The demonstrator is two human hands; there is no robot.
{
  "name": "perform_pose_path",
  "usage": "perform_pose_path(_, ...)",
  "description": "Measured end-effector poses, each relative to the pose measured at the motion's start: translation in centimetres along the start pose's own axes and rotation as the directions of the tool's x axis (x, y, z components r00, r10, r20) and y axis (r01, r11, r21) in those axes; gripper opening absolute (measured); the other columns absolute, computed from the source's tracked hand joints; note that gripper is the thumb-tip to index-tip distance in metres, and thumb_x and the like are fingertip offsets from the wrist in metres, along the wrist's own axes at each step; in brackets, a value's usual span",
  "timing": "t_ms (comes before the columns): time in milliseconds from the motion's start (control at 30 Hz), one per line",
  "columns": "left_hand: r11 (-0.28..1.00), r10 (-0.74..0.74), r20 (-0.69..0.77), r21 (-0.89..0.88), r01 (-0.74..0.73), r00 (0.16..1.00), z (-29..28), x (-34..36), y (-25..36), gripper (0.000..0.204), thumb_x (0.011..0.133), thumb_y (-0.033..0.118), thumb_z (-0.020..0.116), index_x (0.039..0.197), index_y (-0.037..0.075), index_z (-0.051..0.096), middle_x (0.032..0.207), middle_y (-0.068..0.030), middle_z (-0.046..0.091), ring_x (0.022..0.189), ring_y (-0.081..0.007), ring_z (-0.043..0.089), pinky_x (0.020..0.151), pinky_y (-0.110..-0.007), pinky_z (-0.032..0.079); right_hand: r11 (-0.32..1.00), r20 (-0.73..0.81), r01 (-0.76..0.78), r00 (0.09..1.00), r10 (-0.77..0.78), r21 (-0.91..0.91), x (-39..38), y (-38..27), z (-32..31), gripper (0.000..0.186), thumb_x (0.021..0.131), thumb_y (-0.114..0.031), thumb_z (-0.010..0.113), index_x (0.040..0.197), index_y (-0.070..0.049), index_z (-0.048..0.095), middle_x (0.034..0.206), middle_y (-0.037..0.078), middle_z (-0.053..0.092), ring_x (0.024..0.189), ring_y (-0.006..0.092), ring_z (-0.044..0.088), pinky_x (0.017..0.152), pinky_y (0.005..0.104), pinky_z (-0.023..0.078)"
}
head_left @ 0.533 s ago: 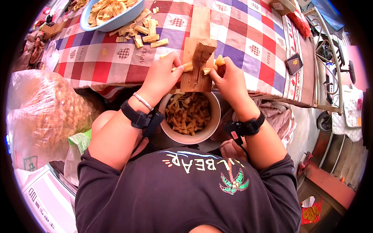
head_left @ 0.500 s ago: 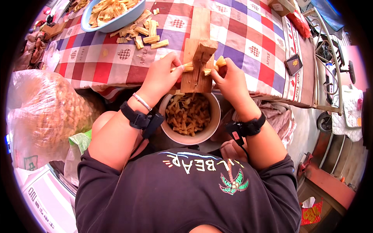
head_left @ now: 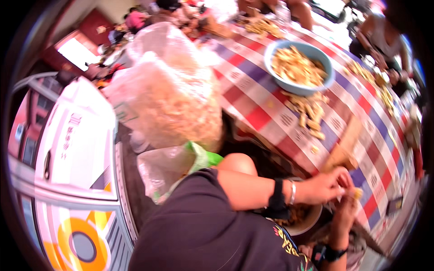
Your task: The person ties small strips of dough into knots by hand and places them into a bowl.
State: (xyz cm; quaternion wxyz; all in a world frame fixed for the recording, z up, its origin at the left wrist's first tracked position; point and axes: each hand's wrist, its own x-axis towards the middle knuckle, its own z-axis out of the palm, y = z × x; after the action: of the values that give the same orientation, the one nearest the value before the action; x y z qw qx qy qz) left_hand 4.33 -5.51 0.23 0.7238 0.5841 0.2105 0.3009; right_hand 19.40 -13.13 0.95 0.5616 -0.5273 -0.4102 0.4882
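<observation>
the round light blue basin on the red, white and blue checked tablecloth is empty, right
Not empty: the head view shows the round light blue basin holding pale yellow pieces. It does stand on the red, white and blue checked tablecloth.

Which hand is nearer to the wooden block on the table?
Left. The left hand is just below the wooden block in the picture; the right hand is lower, farther away.

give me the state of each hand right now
Left hand: curled; whether it holds anything cannot be told.
Right hand: closed on a yellow piece.
</observation>
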Motion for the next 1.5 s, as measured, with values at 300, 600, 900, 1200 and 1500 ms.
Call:
perform_pose_path(300, 0.862, 0.311, 0.136, 0.375, -0.34, 0.941, -0.9, 0.6, 2.6, 0.042, 0.086, 0.026, 0.073, 0.115, 0.004, 0.052, 0.076, -0.0143, 0.064, 0.073, -0.0325, 0.065, 0.065, -0.041, 0.049, 0.977, 0.256, -0.062, 0.96, 0.113, -0.202, -0.6, -4.3, -4.7, 0.034, 0.099, -0.022, 0.057, 0.128, -0.004, 0.053, 0.083, -0.002, 0.053, 0.072, 0.009, 0.049, 0.064, 0.0229, 0.041)
perform_pose_path(600, 0.535, 0.536, 0.275, 0.621, -0.573, 0.798, -1.0, 0.1, 3.8, 0.037, 0.084, 0.042, 0.069, 0.087, 0.006, 0.059, 0.095, -0.0139, 0.055, 0.091, -0.0351, 0.053, 0.08, -0.043, 0.043, 0.87, 0.582, -0.142, 0.691, 0.429, -0.473, -2.1, -1.6, -2.2, 0.016, 0.093, -0.011, 0.061, 0.107, -0.004, 0.064, 0.092, 0.003, 0.066, 0.08, 0.016, 0.062, 0.067, 0.0291, 0.051)
perform_pose_path(900, 0.82, 0.257, -0.099, 0.549, -0.163, 0.961, -1.7, 0.1, 4.0, 0.021, 0.098, 0.016, 0.061, 0.084, 0.0, 0.062, 0.072, -0.0138, 0.057, 0.064, -0.0278, 0.055, 0.06, -0.034, 0.044, 0.983, 0.115, -0.173, 0.977, 0.178, -0.053, -0.7, -1.8, -1.2, 0.026, 0.108, -0.025, 0.045, 0.115, -0.004, 0.059, 0.081, -0.003, 0.057, 0.075, 0.0065, 0.051, 0.067, 0.0232, 0.042)
perform_pose_path(1200, 0.936, 0.206, -0.061, 0.302, -0.179, 0.977, -1.6, 0.7, 2.8, 0.014, 0.093, 0.005, 0.06, 0.106, 0.0, 0.061, 0.095, -0.0064, 0.059, 0.087, -0.0146, 0.059, 0.08, -0.028, 0.048, 0.974, 0.158, -0.079, 0.986, 0.045, 0.213, -0.3, -3.5, -1.6, 0.018, 0.104, -0.022, 0.055, 0.107, -0.005, 0.06, 0.1, -0.003, 0.059, 0.092, 0.0043, 0.053, 0.082, 0.0219, 0.043)
perform_pose_path(1500, 0.984, -0.112, 0.186, 0.159, 0.083, 0.976, -1.7, 0.4, 3.6, 0.014, 0.09, 0.011, 0.058, 0.101, 0.004, 0.052, 0.099, -0.0007, 0.055, 0.092, -0.0081, 0.052, 0.082, -0.024, 0.044, 0.926, 0.155, 0.23, 0.969, -0.19, -0.299, -1.9, -3.6, -1.2, 0.01, 0.094, -0.006, 0.068, 0.102, -0.004, 0.063, 0.098, 0.004, 0.064, 0.091, 0.0112, 0.061, 0.079, 0.0275, 0.049)
